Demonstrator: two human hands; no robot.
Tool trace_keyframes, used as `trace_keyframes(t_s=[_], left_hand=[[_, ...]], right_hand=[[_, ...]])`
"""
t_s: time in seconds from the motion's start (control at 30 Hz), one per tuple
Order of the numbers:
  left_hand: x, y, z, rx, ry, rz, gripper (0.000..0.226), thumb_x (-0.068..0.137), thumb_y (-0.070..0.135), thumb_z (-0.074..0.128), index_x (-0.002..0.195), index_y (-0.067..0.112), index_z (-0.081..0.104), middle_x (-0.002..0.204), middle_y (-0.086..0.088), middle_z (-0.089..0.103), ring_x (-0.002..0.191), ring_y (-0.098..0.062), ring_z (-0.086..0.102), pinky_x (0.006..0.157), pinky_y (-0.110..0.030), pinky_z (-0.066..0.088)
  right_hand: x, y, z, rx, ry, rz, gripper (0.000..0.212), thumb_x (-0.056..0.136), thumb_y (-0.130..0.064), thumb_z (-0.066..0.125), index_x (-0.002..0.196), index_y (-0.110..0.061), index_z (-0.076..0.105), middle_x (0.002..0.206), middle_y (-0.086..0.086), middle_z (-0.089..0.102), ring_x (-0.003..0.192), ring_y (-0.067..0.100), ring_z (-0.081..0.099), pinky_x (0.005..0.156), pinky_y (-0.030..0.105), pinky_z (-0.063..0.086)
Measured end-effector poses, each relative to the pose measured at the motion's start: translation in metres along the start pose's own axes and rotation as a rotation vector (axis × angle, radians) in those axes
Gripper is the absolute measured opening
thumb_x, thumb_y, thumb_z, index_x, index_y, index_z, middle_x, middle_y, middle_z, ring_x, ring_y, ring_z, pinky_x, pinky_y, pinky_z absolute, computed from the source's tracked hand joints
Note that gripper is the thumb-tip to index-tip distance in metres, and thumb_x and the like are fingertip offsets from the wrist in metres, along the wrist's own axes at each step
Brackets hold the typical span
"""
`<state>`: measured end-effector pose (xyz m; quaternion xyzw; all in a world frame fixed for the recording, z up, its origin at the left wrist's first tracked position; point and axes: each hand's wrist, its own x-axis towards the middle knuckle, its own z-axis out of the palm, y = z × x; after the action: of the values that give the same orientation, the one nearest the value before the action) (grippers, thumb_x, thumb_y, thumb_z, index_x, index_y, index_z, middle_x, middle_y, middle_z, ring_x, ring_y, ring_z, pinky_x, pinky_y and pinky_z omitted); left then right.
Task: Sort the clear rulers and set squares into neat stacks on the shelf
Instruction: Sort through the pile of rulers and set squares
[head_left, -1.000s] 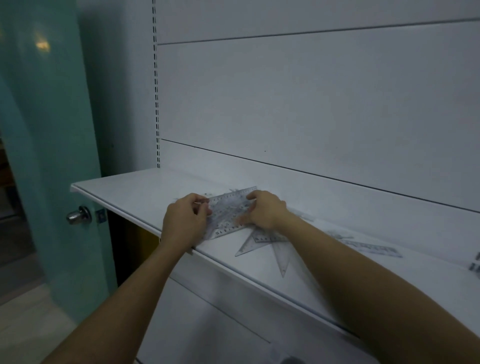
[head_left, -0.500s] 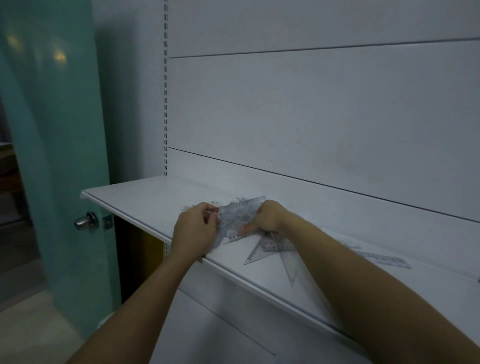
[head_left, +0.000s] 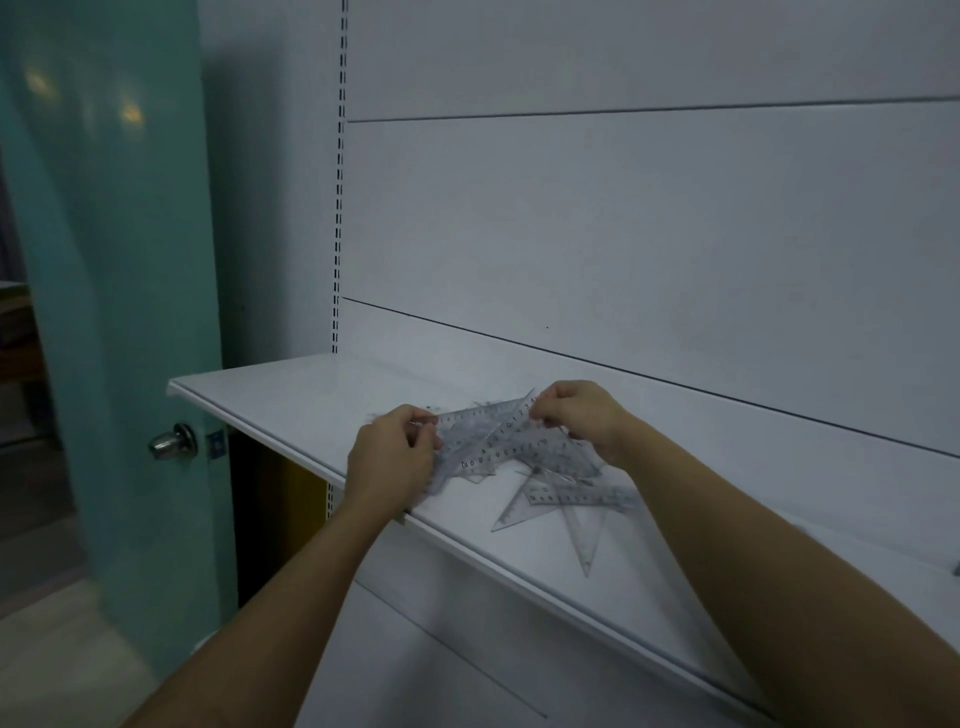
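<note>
Both hands pinch clear rulers bundle (head_left: 493, 439) above shelf (head_left: 291, 395): left grip (head_left: 392, 457), right grip (head_left: 582, 415)

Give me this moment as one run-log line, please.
left hand: grips clear ruler bundle | right hand: pinches bundle's other end | shelf: loose set squares lie beside, unstacked

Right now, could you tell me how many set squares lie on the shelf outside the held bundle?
2: a broad set square beside a narrow set square pointing off the shelf; the right forearm may hide others.
</note>
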<state>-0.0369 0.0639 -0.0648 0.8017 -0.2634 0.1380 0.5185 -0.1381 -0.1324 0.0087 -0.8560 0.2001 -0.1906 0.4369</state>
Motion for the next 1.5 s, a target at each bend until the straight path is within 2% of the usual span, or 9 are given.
trace_keyframes(t_s=[0.2,0.3,0.5,0.67,0.8,0.97,1.17,1.4,1.5], left_hand=[[-0.001,0.001,-0.002,-0.032,-0.008,-0.004,0.011,0.093,0.023,0.054,0.097,0.025,0.065,0.076,0.017,0.070,0.069,-0.005,0.065,0.074,-0.036,0.058],[-0.002,0.000,-0.002,-0.046,-0.007,-0.004,0.012,0.093,0.023,0.054,0.098,0.024,0.066,0.078,0.014,0.071,0.071,-0.007,0.066,0.075,-0.036,0.058],[-0.002,0.001,-0.004,-0.096,-0.008,-0.038,0.014,0.094,0.024,0.055,0.100,0.022,0.067,0.079,0.013,0.071,0.068,-0.008,0.066,0.071,-0.039,0.059],[-0.001,0.001,-0.004,-0.136,0.005,-0.055,0.013,0.094,0.024,0.056,0.099,0.019,0.067,0.075,0.015,0.070,0.070,-0.007,0.067,0.072,-0.038,0.059],[0.000,0.003,-0.008,-0.209,0.038,-0.084,0.012,0.094,0.022,0.057,0.099,0.017,0.067,0.074,0.014,0.071,0.072,-0.007,0.067,0.072,-0.034,0.059],[-0.001,0.016,-0.014,-0.326,0.047,-0.095,0.011,0.095,0.023,0.057,0.099,0.019,0.066,0.075,0.009,0.071,0.072,0.000,0.065,0.057,-0.012,0.045],[0.001,0.044,-0.005,-0.473,-0.006,-0.059,0.011,0.094,0.023,0.059,0.097,0.017,0.067,0.076,0.004,0.073,0.064,0.002,0.066,0.053,-0.005,0.045],[-0.002,0.108,0.048,-0.670,-0.221,-0.014,0.008,0.090,0.020,0.063,0.090,0.017,0.070,0.071,0.000,0.074,0.069,-0.012,0.070,0.069,-0.024,0.052],[-0.015,0.149,0.079,-0.716,-0.316,0.027,0.009,0.091,0.019,0.061,0.092,0.016,0.070,0.072,0.002,0.074,0.066,-0.006,0.069,0.067,-0.019,0.048]], right_hand=[[0.000,-0.006,0.003,-0.138,0.038,-0.118,0.009,0.076,-0.007,0.070,0.077,-0.012,0.063,0.074,0.002,0.065,0.065,0.015,0.057,0.057,0.024,0.046],[0.005,-0.009,0.003,-0.133,0.029,-0.117,0.007,0.074,-0.007,0.068,0.073,-0.011,0.063,0.081,0.011,0.071,0.073,0.022,0.063,0.072,0.037,0.054],[0.004,-0.022,-0.005,-0.040,-0.066,-0.068,0.013,0.081,-0.010,0.068,0.072,-0.014,0.060,0.090,0.014,0.069,0.082,0.019,0.061,0.071,0.028,0.043],[0.009,-0.040,-0.010,0.132,-0.070,-0.064,0.005,0.084,-0.018,0.066,0.081,-0.017,0.062,0.101,0.008,0.073,0.100,0.019,0.068,0.086,0.039,0.045],[0.008,-0.049,-0.012,0.257,0.073,-0.152,0.004,0.093,-0.012,0.057,0.090,-0.011,0.055,0.092,0.016,0.071,0.078,0.026,0.072,0.076,0.046,0.057],[-0.001,-0.046,-0.019,0.138,0.263,-0.183,0.008,0.096,-0.014,0.052,0.100,-0.007,0.052,0.083,0.013,0.068,0.067,0.029,0.071,0.050,0.039,0.058],[-0.021,-0.028,-0.063,0.218,0.171,-0.038,0.015,0.080,0.012,0.063,0.084,-0.001,0.059,0.077,0.016,0.062,0.066,0.025,0.064,0.063,0.036,0.061],[-0.074,0.014,-0.163,0.154,0.305,0.115,0.017,0.075,-0.013,0.078,0.092,-0.010,0.076,0.083,0.004,0.072,0.072,0.016,0.068,0.072,0.032,0.056],[-0.110,0.040,-0.202,0.225,0.388,0.222,0.018,0.078,-0.015,0.076,0.094,-0.005,0.072,0.084,0.010,0.072,0.068,0.020,0.070,0.064,0.031,0.059]])
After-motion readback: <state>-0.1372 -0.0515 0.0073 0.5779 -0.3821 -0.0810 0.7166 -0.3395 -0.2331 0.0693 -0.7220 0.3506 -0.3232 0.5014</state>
